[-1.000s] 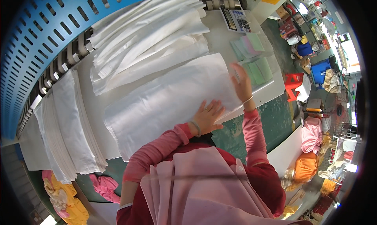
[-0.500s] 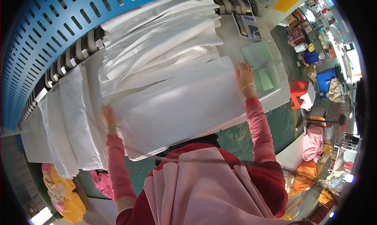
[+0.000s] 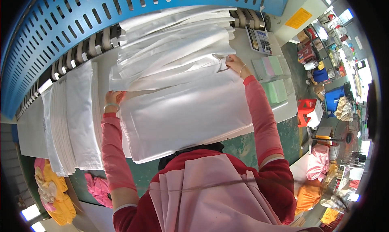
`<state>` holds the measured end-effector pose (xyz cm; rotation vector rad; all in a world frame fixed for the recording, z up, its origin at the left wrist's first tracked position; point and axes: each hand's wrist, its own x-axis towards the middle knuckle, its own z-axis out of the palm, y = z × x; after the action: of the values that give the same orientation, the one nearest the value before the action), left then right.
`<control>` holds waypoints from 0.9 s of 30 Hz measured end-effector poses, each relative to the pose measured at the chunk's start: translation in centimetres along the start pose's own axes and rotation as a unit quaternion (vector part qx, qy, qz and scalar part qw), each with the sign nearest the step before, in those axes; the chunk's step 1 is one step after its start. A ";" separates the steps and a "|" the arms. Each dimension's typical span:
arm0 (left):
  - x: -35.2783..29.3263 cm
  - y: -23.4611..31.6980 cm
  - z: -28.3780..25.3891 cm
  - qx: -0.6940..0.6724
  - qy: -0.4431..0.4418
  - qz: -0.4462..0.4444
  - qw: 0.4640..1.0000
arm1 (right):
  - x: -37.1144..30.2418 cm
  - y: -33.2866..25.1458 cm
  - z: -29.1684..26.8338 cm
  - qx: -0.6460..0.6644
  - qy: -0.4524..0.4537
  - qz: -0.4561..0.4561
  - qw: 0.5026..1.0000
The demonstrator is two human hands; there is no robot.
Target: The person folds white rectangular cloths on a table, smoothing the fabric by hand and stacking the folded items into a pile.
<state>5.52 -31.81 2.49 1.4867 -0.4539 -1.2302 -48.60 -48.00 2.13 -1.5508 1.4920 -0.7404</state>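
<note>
In the head view, my left hand [image 3: 113,101] is closed at the near left corner of a white cloth [image 3: 174,80], the front piece of a loosely rumpled pile. My right hand [image 3: 236,66] pinches the same cloth near its right end, where the edge bunches up. Beyond lie more layers of the rumpled white cloth pile [image 3: 174,39]. Right in front of me is a flat stack of smooth white cloths [image 3: 186,118], its layered edges showing at the near side. Further left stand folded white cloths [image 3: 83,118] in a second stack.
A blue slotted guard [image 3: 121,5] and a row of belts [image 3: 83,53] border the table's far side. At right lie a calculator [image 3: 259,41] and pastel paper pads [image 3: 275,92]. A red stool [image 3: 306,111] and a fan [image 3: 347,138] stand beyond. Yellow cloth [image 3: 58,197] hangs lower left.
Both hands have moved away from me, off the flat stack's sides to the rumpled pile's front piece. They have taken hold of its edge. The view has shifted slightly.
</note>
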 end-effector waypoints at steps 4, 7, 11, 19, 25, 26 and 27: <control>-0.2 2.3 1.5 -0.120 -0.022 -0.011 0.993 | 1.1 -1.1 -0.8 0.074 -0.081 0.061 0.992; -1.2 3.7 0.2 -0.304 0.013 -0.004 0.953 | 0.2 -4.6 -0.5 0.263 0.057 0.165 0.949; -4.5 7.7 0.9 -0.371 -0.026 -0.055 0.927 | -2.2 -5.6 -5.9 0.572 -0.033 0.168 0.802; -11.7 11.5 3.1 -0.291 -0.121 0.071 0.946 | -7.0 -12.6 -8.9 0.508 0.074 -0.001 0.858; -21.4 3.9 -0.3 -0.135 0.072 0.195 0.969 | -20.1 -9.0 -8.9 0.232 0.120 -0.089 0.961; -22.8 1.1 -2.5 0.016 0.106 0.153 0.982 | -22.0 -6.8 -9.1 0.196 0.085 -0.053 0.975; -23.8 -0.9 -4.2 0.166 0.139 0.108 0.970 | -23.6 -4.8 -8.2 0.167 0.106 -0.038 0.980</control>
<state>-0.34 -10.26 11.64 1.8096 -0.6346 -0.7835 -56.11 -26.46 13.29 -1.3105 1.3778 -1.1680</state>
